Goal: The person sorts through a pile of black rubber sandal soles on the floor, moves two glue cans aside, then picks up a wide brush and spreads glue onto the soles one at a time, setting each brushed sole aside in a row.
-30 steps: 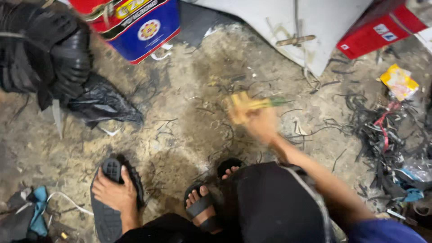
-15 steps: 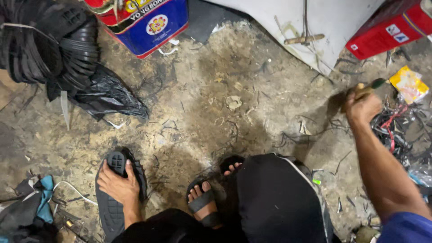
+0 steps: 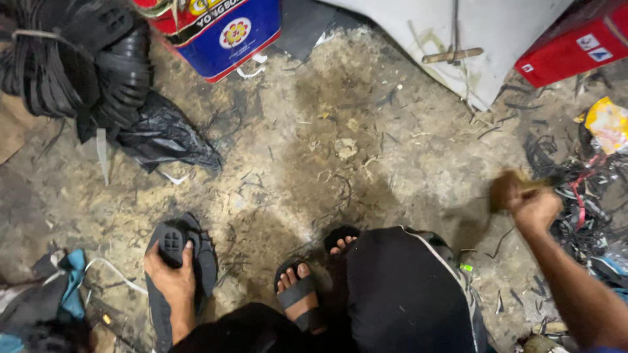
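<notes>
down low, left hand (image 3: 171, 274) gripping black sole (image 3: 178, 261) lengthwise toward camera, right hand (image 3: 533, 206) closed on blurred brush (image 3: 507, 189)

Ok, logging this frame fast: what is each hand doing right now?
Left hand: closed on the black rubber sole piece on the ground.
Right hand: closed around a blurred yellowish brush-like tool; exact kind cannot be told.

a bare dirt floor (image 3: 366, 150), packed hard and littered with dark scraps and pale shavings, fills the workspace. a pale sheet (image 3: 497, 33) lies at the far edge beside a red box (image 3: 569, 46); a blue and red tin (image 3: 222, 33) stands at the top. bundled black rubber strips (image 3: 72, 59) and a black plastic bag (image 3: 163, 134) sit to the left. light is dim and warm.
</notes>
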